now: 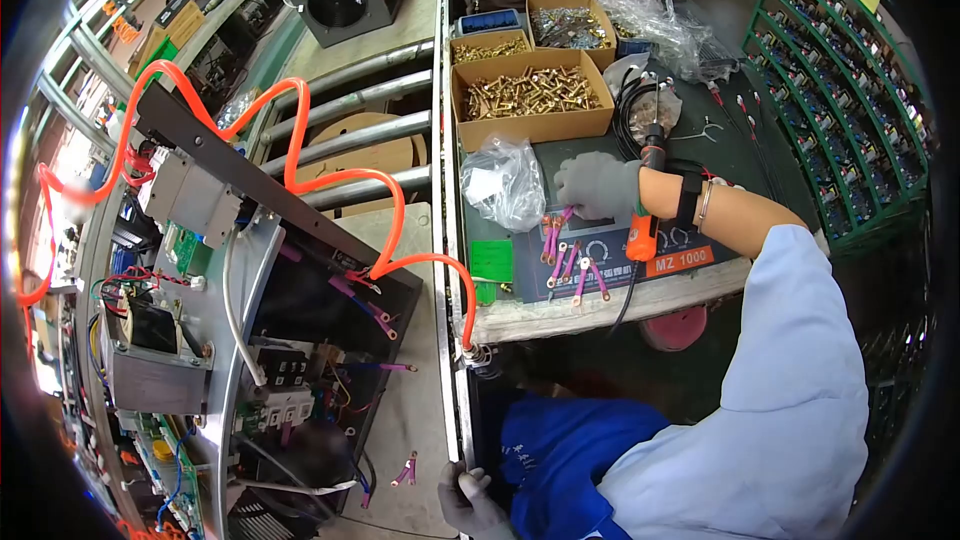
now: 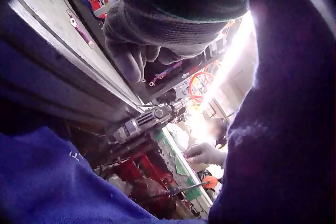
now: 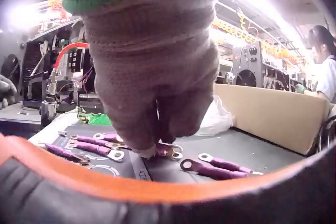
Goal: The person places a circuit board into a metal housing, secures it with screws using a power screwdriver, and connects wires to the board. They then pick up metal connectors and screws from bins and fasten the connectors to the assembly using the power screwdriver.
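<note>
My right hand pinches one purple ring-terminal lead in its fingertips; more leads lie toward seven o'clock, so draw it singly. My left hand, loosely curled, holds nothing.

Right arm reaches forward, elbow bent, forearm bare. Right hand — gloved, fingers directed downward, fingertips brought together in a pinch. Left hand — gloved, positioned low beside the torso, fingers loosely bent.
</note>
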Motion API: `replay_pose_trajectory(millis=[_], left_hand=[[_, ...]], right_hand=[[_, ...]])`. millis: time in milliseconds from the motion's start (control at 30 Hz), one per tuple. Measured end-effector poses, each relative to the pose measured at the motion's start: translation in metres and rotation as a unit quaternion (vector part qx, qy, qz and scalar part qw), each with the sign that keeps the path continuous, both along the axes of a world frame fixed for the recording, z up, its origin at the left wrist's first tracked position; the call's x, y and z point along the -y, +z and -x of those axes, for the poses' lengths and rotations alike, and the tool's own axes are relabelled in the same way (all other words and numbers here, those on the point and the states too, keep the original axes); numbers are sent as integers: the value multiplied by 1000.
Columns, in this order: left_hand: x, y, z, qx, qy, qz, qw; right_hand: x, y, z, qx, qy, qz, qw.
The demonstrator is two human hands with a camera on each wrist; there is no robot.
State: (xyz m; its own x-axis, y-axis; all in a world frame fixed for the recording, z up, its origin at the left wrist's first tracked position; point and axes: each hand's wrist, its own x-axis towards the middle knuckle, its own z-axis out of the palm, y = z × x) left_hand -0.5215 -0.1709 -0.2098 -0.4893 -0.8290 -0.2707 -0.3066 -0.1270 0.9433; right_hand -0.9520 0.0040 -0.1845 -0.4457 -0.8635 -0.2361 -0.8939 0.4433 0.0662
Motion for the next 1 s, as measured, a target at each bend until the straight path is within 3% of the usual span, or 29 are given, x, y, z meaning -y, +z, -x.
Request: replay_pose_trajectory(millis=[133,233,300,433,600,700,800,933,1000], left_hand=[[0,3,3,-8,-12,9,1000],[-1,2,5,-13,-16,13,1000],[-1,2,5,-16,-13,13,1000],[1,2,0,2,-9,3,1000],[1,2,-2,4,0,-1,1000],[1,1,0,0,-7,2,1000],[0,4,2,-8,-14,11,1000],[3,2,-4,-11,-14,6,1000],[4,-1,-8,-14,-12,7,1000]], right_hand=[[11,3,-15,-19,15,32,999],[24,-1,-24,12,86,61,994],[33,-4,-22,19,53,-44,997],[37,2,-20,20,27,-28,999],[26,15,-48,37,98,-31,994],[25,-4,-47,29,128,-15,991],[30,1,-42,79,56,-35,995],[20,8,-53,35,68,14,997],[10,16,-70,0,140,44,989]])
